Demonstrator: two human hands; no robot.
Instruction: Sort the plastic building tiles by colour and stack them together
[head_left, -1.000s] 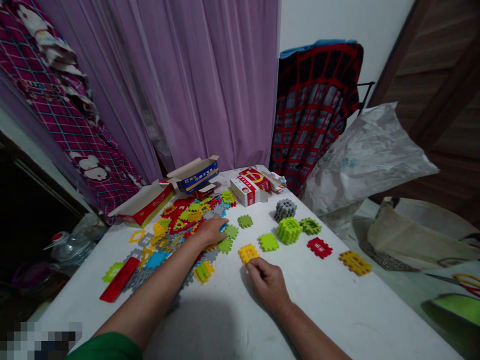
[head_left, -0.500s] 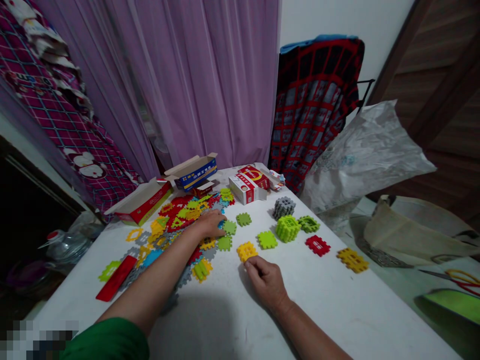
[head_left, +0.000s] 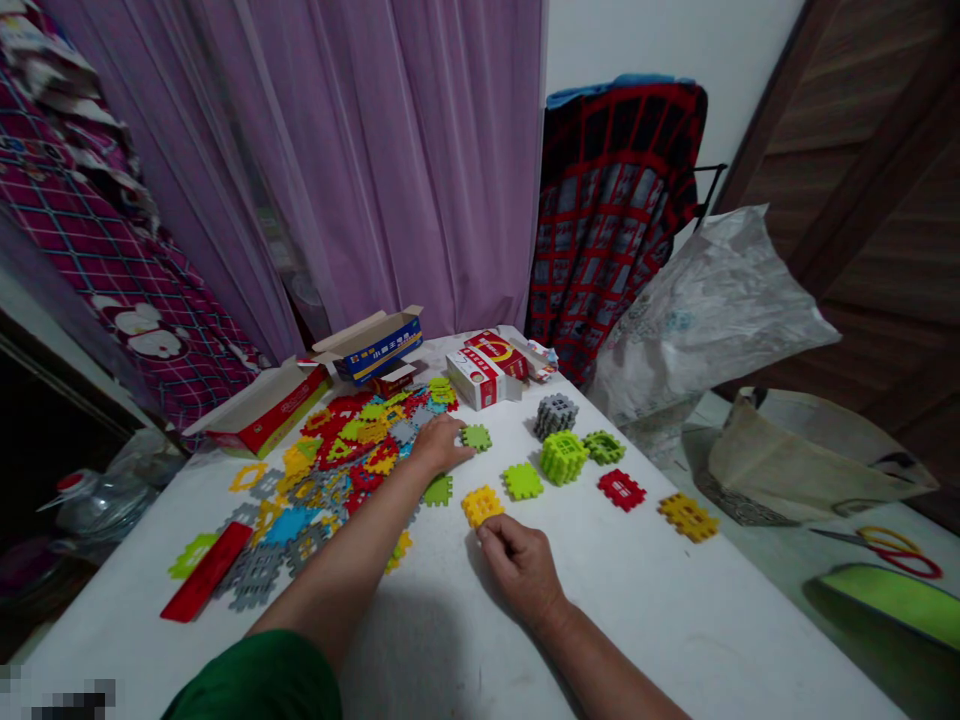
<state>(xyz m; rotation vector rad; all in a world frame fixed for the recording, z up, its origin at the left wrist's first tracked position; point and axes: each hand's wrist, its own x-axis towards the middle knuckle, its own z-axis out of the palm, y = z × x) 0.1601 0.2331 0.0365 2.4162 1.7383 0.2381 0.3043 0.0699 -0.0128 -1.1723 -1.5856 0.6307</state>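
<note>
My left hand [head_left: 441, 444] reaches over the right edge of a pile of colored interlocking pieces [head_left: 360, 430], thumb and fingers apart, beside a green piece [head_left: 476, 437]. Another green square [head_left: 438, 490] lies just below it. My right hand [head_left: 519, 565] pinches the lower edge of a yellow stack [head_left: 481, 506] near the table's middle. Right of that lie a flat lime square [head_left: 523, 481], a lime stack [head_left: 563, 457], a grey stack [head_left: 556, 415], a darker green piece [head_left: 604, 447], a red piece [head_left: 622, 489] and yellow pieces [head_left: 688, 516].
Open boxes, one red [head_left: 270, 405], one blue [head_left: 382, 345] and one red and white [head_left: 487, 370], stand at the back of the white table [head_left: 645, 620]. A red strip [head_left: 206, 572] lies at left. Beyond the right edge are a bag [head_left: 817, 455] and scissors [head_left: 892, 550].
My left hand has moved from the green piece at the pile's edge to beside the one farther right; the former piece is no longer visible. The whole view has shifted slightly.
</note>
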